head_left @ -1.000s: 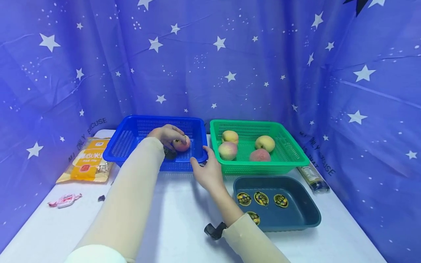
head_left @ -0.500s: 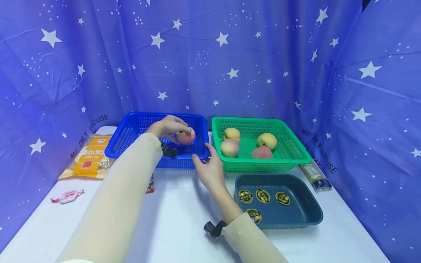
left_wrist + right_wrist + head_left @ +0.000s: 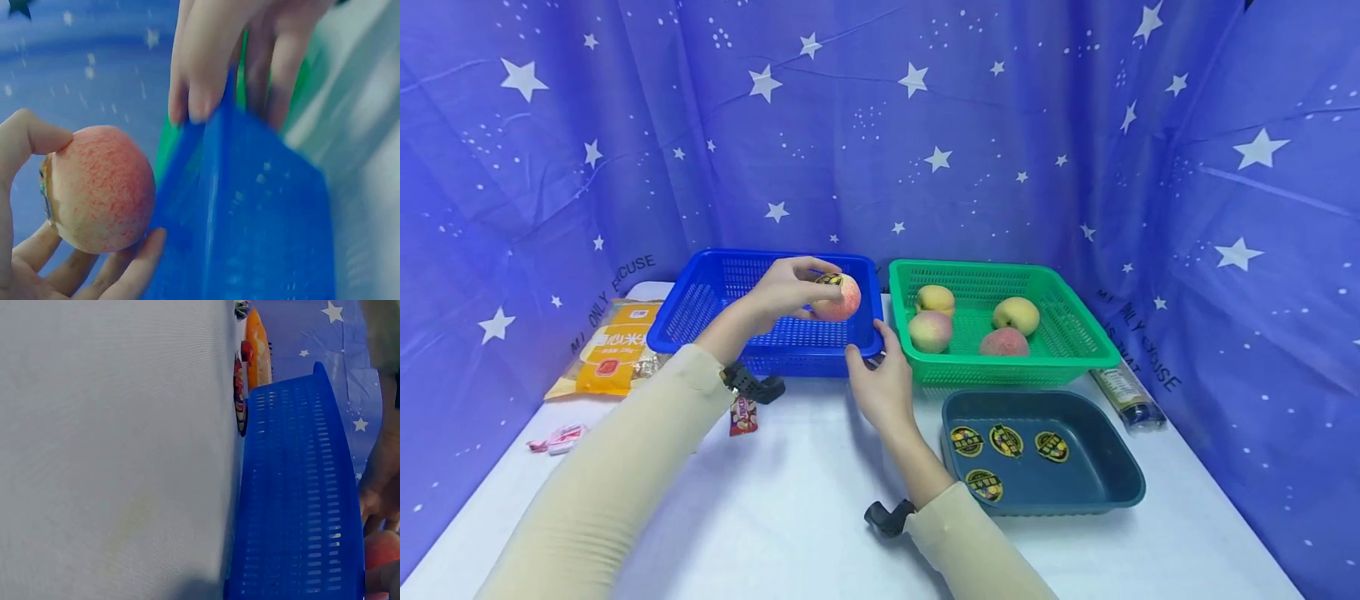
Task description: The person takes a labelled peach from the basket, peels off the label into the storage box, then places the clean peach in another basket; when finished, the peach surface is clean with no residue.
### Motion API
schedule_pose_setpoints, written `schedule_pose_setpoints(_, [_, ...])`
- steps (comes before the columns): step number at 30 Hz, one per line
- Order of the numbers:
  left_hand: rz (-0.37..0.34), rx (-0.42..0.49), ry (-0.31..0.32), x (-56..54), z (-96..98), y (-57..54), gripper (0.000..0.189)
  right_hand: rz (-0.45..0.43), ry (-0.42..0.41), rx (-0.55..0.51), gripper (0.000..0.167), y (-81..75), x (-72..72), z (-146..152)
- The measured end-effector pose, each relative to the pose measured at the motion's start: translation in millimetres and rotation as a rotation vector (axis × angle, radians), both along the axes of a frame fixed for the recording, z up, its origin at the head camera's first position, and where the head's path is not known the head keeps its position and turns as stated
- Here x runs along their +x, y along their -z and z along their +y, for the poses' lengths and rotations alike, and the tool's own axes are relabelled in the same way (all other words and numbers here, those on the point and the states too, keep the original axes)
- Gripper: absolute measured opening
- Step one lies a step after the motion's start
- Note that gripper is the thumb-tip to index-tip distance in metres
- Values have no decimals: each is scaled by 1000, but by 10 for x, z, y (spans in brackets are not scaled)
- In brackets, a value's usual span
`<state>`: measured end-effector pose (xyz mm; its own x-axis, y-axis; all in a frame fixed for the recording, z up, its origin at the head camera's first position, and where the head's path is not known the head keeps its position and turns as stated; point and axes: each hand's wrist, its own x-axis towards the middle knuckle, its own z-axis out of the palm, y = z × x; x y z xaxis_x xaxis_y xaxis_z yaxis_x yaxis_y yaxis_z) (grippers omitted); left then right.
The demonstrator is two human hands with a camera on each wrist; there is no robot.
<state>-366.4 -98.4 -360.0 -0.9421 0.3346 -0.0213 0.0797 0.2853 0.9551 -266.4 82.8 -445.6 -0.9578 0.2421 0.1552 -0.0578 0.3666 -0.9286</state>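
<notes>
My left hand (image 3: 790, 290) holds a pink-and-yellow peach (image 3: 844, 302) over the right part of the blue plastic basket (image 3: 730, 350). A black and gold sticker (image 3: 829, 280) shows on the peach's side. In the left wrist view the thumb and fingertips press the peach (image 3: 103, 187) from opposite sides. My right hand (image 3: 886, 390) grips the front right corner of the blue basket, thumb at the front. Its fingers (image 3: 200, 75) hook over the rim in the left wrist view. The right wrist view shows mostly the basket's slotted side (image 3: 294, 487).
A green basket (image 3: 1000, 367) with several peaches stands on the right. Before it, a dark tray (image 3: 1097, 467) has several round stickers inside. An orange food bag (image 3: 617, 350), a pink wrapped candy (image 3: 561, 438) and a red packet (image 3: 743, 415) lie leftward. A dark-ended package (image 3: 1127, 396) lies far right.
My left hand has raised the peach from low in the blue basket, bringing it slightly rightward and turning its sticker into view. The right hand keeps its grip on the basket corner.
</notes>
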Motion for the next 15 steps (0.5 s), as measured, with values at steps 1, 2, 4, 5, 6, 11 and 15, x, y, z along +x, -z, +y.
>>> schedule_pose_setpoints(1, [19,17,6,73,-2,2,56,-1,1,-1,68,-1,1,-1])
schedule_pose_setpoints(2, [41,27,14,148,-10,1,56,1,1,-1,68,0,-3,-1])
schedule_pose_setpoints(4, [83,50,31,310,-22,-3,56,3,0,-7,68,-5,-2,-1])
schedule_pose_setpoints(5, [102,58,41,393,-29,-10,56,6,-2,-11,68,-6,-4,1])
schedule_pose_setpoints(6, [123,61,51,475,-35,-16,57,8,-3,-19,68,-5,-6,2])
schedule_pose_setpoints(11, [213,72,68,894,-77,31,61,6,-12,-38,69,7,-19,21])
schedule_pose_setpoints(15, [238,95,46,1170,-139,257,63,8,-16,-51,69,25,-33,33])
